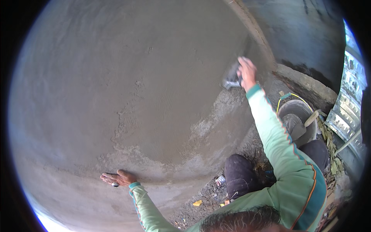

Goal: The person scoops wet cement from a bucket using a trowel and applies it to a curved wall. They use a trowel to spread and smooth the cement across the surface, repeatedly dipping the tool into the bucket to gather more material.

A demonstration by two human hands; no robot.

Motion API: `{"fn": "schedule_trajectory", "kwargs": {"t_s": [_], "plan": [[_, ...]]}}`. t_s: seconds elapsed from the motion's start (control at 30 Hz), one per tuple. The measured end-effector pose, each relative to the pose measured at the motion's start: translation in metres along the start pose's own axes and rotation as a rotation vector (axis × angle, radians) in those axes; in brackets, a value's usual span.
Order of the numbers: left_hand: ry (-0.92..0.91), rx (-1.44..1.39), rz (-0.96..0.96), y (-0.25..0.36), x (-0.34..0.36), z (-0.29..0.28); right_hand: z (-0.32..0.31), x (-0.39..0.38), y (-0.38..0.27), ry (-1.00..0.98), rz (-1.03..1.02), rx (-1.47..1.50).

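My right hand [247, 72] grips a plastering trowel [230, 77], slightly blurred, whose blade lies against the grey plastered wall [162, 69] near its right edge. At the lower left, my left hand [119, 178] rests on the wall with its fingers stretched out and a ring on one finger. Smooth, damp-looking plaster covers most of the surface. Rougher patches [208, 116] run below the trowel and along the lower part of the wall.
A bucket [313, 131] with a yellow handle stands on the ground at my right, holding grey mortar and a tool with a pale handle [311, 118]. A concrete ledge [307, 86] lies behind it. Debris and dry leaves [337, 164] litter the ground around my knees.
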State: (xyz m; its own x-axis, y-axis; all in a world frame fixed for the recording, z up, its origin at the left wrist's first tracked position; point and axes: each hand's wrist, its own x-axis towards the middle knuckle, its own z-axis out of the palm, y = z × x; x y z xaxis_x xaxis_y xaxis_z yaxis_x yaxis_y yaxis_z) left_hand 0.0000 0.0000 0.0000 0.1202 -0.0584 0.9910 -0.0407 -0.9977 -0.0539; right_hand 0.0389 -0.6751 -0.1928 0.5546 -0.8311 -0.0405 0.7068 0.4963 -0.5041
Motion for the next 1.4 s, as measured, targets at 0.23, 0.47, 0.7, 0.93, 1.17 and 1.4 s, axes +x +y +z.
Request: {"fn": "schedule_trajectory", "kwargs": {"t_s": [0.23,0.47,0.7,0.93,1.17,1.4], "plan": [[-0.012,0.01,-0.017,-0.006,0.0,-0.005,0.138,-0.065,-0.058,-0.298,-0.455,-0.554],[-0.015,0.026,0.005,-0.01,0.0,-0.014,0.187,-0.226,-0.006,-0.833,-0.715,-0.935],[0.006,-0.02,0.026,-0.004,0.016,0.004,0.086,-0.259,0.075,-1.148,-1.589,-0.957],[-0.034,0.02,0.039,-0.024,-0.003,-0.002,0.05,-0.106,0.002,-0.257,-1.027,-1.125],[-0.023,0.027,-0.011,-0.005,-0.002,-0.015,-0.157,-0.015,0.125,0.329,0.128,-0.604],[-0.034,0.059,0.034,-0.017,-0.002,-0.013,-0.148,-0.051,0.133,0.24,0.318,0.12]]}}
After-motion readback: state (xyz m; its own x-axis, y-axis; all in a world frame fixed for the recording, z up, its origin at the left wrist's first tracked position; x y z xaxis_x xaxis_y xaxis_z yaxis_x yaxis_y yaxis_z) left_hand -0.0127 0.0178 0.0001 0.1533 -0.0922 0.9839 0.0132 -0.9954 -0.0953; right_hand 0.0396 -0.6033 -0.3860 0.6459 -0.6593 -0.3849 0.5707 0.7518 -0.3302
